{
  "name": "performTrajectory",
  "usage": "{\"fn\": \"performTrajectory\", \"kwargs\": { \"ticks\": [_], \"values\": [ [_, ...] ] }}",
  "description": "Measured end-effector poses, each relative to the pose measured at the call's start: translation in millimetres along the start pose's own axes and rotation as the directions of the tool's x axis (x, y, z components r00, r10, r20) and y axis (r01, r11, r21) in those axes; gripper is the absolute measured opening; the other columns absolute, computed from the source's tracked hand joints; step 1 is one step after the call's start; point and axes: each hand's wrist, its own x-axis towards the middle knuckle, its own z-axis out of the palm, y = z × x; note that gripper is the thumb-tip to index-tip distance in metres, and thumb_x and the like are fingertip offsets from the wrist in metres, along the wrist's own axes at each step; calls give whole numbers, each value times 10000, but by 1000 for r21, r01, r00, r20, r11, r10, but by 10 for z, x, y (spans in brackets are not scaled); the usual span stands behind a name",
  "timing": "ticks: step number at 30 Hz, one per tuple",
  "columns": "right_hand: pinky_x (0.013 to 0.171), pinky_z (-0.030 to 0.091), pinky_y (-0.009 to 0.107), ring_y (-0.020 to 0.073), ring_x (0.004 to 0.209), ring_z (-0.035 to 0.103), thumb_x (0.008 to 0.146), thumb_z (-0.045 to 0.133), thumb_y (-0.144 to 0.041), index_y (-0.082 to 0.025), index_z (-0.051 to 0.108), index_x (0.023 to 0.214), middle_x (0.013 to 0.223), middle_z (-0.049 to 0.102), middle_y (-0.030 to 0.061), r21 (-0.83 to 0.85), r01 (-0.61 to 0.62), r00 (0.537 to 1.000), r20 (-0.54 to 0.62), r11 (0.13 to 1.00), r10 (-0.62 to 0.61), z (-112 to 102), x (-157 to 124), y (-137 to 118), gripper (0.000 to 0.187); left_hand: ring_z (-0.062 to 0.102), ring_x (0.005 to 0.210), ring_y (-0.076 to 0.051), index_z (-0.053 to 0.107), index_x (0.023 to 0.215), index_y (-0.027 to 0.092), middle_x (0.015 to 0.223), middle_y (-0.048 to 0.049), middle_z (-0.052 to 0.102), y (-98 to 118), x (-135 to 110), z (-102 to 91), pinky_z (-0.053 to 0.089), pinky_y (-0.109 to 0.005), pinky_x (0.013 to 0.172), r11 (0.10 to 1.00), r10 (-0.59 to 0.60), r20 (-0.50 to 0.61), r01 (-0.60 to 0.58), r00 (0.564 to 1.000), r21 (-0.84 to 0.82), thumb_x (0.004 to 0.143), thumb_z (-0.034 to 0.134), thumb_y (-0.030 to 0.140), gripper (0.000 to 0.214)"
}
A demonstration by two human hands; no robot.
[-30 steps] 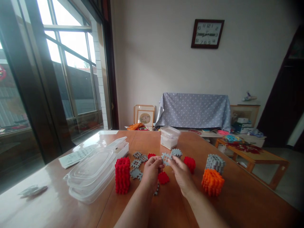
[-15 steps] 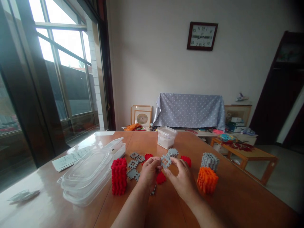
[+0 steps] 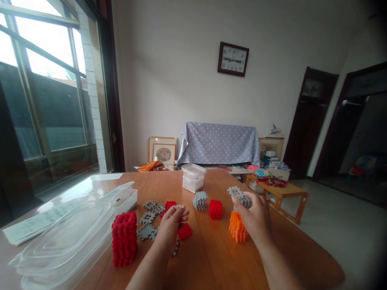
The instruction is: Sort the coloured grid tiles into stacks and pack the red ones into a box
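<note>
Right hand carried grey piece rightward — over orange stack.

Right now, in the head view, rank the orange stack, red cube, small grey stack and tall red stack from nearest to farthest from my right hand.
From the right hand:
1. Orange stack, right beside it, lower left.
2. Red cube, mid-table.
3. Small grey stack, just past the cube.
4. Tall red stack, far left.

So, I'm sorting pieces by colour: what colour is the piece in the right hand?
Grey, clearest in the head view: the piece in the right hand.
</note>
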Motion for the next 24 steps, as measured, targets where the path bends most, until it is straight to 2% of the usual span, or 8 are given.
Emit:
{"fn": "performTrajectory", "kwargs": {
  "ticks": [3, 6, 10, 14, 18, 21, 24],
  "values": [
    [927, 433, 467, 349, 1041, 585, 767, 663, -658, -186, 686, 1032, 1047, 688, 158, -102, -30, 999, -15, 994, 28, -15, 98, 318, 542, 641, 687, -140, 649, 906, 179, 856, -58, 728, 10, -5, 5, 422, -238, 629, 999, 3, -12, -3, 1000, 34, 669, 828, 518, 450],
    [884, 440, 461, 360, 1040, 596, 770, 631, -673, -185, 695, 1027, 1047, 695, 171, -174, -58, 998, -9, 983, 57, 6, 110, 481, 555, 640, 693, -143, 653, 904, 182, 863, -63, 734, 15, -8, 3, 430, -243, 633, 998, 10, -17, -9, 1000, 61, 656, 826, 540, 468],
    [839, 446, 475, 381, 1028, 603, 778, 607, -688, -184, 703, 1045, 1067, 693, 197, -221, -67, 998, 4, 973, 69, 47, 92, 526, 579, 633, 702, -143, 642, 926, 179, 889, -81, 733, 1, 5, -15, 424, -238, 623, 997, 11, -23, -9, 1000, 74, 686, 813, 534, 461],
    [866, 440, 499, 402, 1064, 590, 764, 629, -722, -173, 693, 1082, 1118, 688, 218, -215, -100, 994, 14, 971, 105, 25, 109, 513, 637, 630, 721, -143, 631, 945, 174, 896, -84, 727, -26, 33, -42, 430, -240, 645, 998, 13, -9, -13, 1000, 67, 704, 809, 516, 455],
    [953, 422, 513, 383, 1115, 579, 806, 612, -701, -160, 674, 1135, 1149, 692, 203, -93, -111, 992, -67, 990, 105, -72, 124, 387, 636, 624, 725, -144, 623, 946, 172, 904, -88, 721, -42, 48, -64, 401, -231, 626, 995, 33, -33, -30, 999, 95, 724, 786, 524, 447],
    [990, 421, 501, 348, 1109, 587, 869, 577, -623, -163, 675, 1136, 1145, 697, 177, 60, -58, 992, -109, 997, 64, -107, 67, 137, 540, 617, 716, -139, 616, 940, 171, 907, -87, 716, -46, 61, -82, 388, -229, 621, 993, 58, -78, -49, 995, 109, 728, 774, 513, 433],
    [937, 469, 450, 294, 1049, 627, 905, 566, -547, -200, 672, 1129, 1109, 703, 133, 241, -70, 997, -20, 968, 77, -42, -78, -203, 426, 599, 681, -124, 604, 935, 174, 890, -74, 711, -44, 85, -111, 374, -227, 608, 992, 74, -152, -56, 986, 117, 723, 764, 500, 421]
  ]
}}
